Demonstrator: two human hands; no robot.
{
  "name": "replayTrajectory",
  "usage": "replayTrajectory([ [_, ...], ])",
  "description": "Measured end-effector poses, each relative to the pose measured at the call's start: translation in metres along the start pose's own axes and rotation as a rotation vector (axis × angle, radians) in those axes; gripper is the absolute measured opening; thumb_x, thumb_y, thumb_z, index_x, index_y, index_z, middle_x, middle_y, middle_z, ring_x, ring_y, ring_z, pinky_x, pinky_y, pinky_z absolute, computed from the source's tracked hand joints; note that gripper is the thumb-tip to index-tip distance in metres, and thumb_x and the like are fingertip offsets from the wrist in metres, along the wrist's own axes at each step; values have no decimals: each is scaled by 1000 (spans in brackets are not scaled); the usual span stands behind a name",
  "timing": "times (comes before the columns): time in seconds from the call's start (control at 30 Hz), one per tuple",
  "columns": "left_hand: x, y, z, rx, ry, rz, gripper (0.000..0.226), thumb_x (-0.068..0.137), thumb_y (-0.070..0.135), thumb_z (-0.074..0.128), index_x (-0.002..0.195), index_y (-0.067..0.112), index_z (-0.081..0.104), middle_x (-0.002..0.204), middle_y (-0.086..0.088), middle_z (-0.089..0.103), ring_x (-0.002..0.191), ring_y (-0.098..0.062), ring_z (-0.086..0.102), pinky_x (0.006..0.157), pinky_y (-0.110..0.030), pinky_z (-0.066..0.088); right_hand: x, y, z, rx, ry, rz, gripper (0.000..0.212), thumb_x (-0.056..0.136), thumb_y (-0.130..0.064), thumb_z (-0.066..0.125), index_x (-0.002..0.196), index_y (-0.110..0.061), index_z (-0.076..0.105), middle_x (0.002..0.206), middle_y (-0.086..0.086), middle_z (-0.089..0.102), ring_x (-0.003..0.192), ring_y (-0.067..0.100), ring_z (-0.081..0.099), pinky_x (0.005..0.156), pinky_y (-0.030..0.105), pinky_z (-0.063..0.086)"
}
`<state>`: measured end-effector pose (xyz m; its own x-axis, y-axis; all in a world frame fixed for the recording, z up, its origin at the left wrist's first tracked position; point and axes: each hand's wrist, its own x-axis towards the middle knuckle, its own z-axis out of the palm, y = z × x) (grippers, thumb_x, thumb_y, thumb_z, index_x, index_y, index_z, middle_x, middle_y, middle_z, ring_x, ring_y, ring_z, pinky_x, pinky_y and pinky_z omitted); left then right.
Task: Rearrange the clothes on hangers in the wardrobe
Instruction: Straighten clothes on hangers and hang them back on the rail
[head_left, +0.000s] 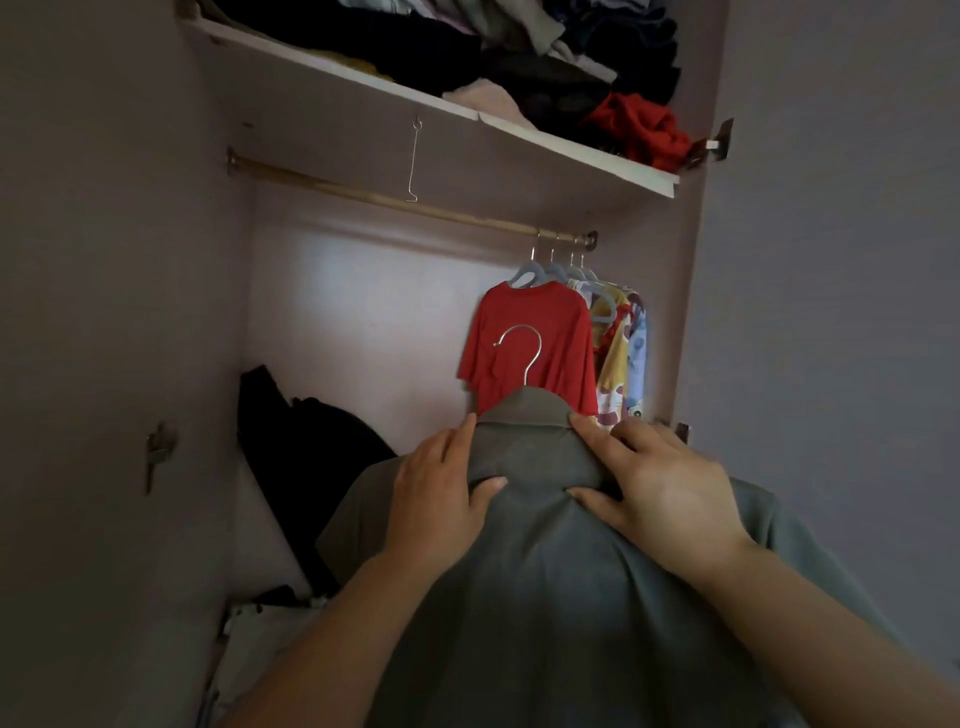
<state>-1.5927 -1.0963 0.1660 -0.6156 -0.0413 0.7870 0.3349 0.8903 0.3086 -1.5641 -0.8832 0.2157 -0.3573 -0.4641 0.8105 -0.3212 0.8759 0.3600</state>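
Observation:
A grey-green polo shirt (545, 597) sits on a hanger whose metal hook (524, 353) rises free above the collar, below the rail. My left hand (441, 493) pinches the collar's left side between thumb and fingers. My right hand (654, 488) pinches the collar's right side the same way. The brass rail (363, 195) crosses the wardrobe. At its right end hang a red T-shirt (530, 348) and patterned yellow and blue garments (623, 353) on pale blue hangers.
A thin wire hook (414, 161) dangles from the shelf underside near the rail. The shelf (571, 150) above holds piled clothes, including a red one (644, 130). Dark clothing (306, 452) lies heaped at the wardrobe's lower left, pale items below it.

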Motion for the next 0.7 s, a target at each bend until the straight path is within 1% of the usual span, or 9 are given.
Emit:
replayTrajectory([
  [0.1, 39, -23, 23, 8, -7, 15, 72, 89, 48, 50, 147, 20, 18, 144, -4, 36, 129, -19, 34, 105, -30, 26, 31, 12, 43, 8, 27, -24, 68, 63, -47, 79, 122, -19, 62, 82, 2, 63, 71, 23, 62, 39, 28, 45],
  [0.27, 108, -59, 62, 30, -30, 23, 71, 91, 48, 46, 148, 23, 12, 147, -3, 31, 130, -19, 32, 106, -30, 27, 84, 35, 117, 12, 87, -52, 67, 57, -47, 82, 115, -18, 67, 76, 3, 61, 65, 25, 62, 40, 27, 44],
  [0.4, 173, -76, 95, 72, -24, 15, 71, 91, 48, 47, 148, 24, 11, 147, -2, 30, 130, -18, 33, 106, -30, 28, 132, 62, 174, 57, 92, -45, 67, 58, -46, 82, 116, -18, 66, 76, 3, 60, 64, 25, 60, 39, 31, 47],
  [0.47, 203, -84, 110, 89, -13, 18, 71, 91, 47, 47, 148, 24, 11, 147, -1, 30, 130, -18, 34, 107, -31, 29, 155, 76, 200, 69, 81, -26, 66, 64, -49, 77, 121, -21, 62, 82, 2, 61, 71, 25, 61, 44, 32, 49],
  [0.5, 217, -87, 117, 101, -5, 21, 71, 91, 47, 47, 148, 25, 12, 147, 0, 31, 130, -18, 34, 107, -31, 30, 167, 83, 212, 60, 68, -15, 66, 70, -53, 70, 127, -24, 56, 90, 1, 61, 79, 24, 60, 50, 32, 50],
  [0.57, 244, -93, 130, 135, -9, 39, 71, 90, 48, 48, 148, 24, 14, 147, 0, 30, 130, -19, 34, 107, -32, 30, 191, 96, 233, 28, 18, -5, 67, 80, -61, 52, 140, -33, 38, 105, -4, 55, 96, 19, 55, 64, 30, 50],
  [0.63, 268, -101, 142, 173, -34, 56, 72, 89, 49, 50, 148, 25, 15, 149, 0, 27, 131, -19, 33, 108, -33, 29, 214, 108, 253, 10, 10, 0, 68, 82, -65, 43, 143, -37, 28, 112, -7, 50, 103, 16, 51, 67, 27, 46],
  [0.7, 293, -109, 153, 201, -46, 57, 73, 89, 51, 49, 148, 26, 13, 151, 2, 25, 133, -20, 32, 109, -34, 29, 236, 117, 269, -22, 14, 3, 68, 82, -66, 42, 142, -38, 27, 114, -8, 49, 105, 15, 50, 67, 26, 43],
])
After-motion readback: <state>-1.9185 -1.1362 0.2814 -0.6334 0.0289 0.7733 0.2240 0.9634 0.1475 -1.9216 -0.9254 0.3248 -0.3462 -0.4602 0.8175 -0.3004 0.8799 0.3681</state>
